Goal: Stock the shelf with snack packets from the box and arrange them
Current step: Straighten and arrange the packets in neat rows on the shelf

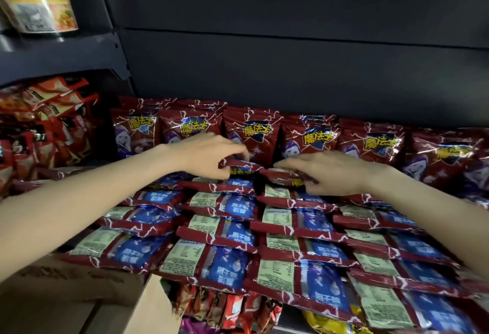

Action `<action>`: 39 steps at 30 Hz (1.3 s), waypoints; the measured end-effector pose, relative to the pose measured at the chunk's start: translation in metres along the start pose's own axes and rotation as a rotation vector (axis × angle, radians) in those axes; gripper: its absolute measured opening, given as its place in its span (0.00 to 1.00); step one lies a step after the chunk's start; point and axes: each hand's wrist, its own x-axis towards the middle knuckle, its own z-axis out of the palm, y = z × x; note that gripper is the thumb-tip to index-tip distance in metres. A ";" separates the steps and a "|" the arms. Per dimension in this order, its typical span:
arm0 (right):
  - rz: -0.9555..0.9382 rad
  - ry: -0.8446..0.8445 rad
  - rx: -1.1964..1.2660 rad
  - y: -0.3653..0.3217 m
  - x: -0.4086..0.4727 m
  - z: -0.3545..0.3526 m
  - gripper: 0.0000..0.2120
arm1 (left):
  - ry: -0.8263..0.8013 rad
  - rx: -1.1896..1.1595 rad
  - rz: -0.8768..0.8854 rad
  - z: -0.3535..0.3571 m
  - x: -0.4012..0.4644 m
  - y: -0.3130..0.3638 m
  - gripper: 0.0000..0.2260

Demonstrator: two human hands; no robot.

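Observation:
Dark red snack packets with yellow lettering stand upright in a row (254, 132) at the back of the shelf. In front of them, several rows of the same packets (225, 228) lie flat, overlapping, backs up. My left hand (209, 153) pinches the top edge of a packet (242, 168) at the head of a flat row. My right hand (328, 172) grips the neighbouring packet (280, 175), thumb beneath it and fingers over it. Both hands are just in front of the upright row.
A cardboard box flap (79, 299) sits at the lower left. Orange-red packets (45, 127) fill the neighbouring shelf section on the left. A yellow noodle cup (39, 0) stands on the upper shelf. Other snacks (227, 310) show on the shelf below.

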 end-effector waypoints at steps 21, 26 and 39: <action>0.105 -0.145 0.472 0.030 0.011 0.000 0.25 | -0.209 -0.112 -0.006 -0.004 0.023 -0.007 0.21; 0.291 0.049 0.350 0.049 0.017 -0.013 0.28 | 0.016 -0.164 -0.124 -0.013 0.046 -0.017 0.24; 0.308 0.118 0.034 0.063 0.021 -0.009 0.36 | 0.381 0.092 -0.031 0.022 0.077 -0.022 0.22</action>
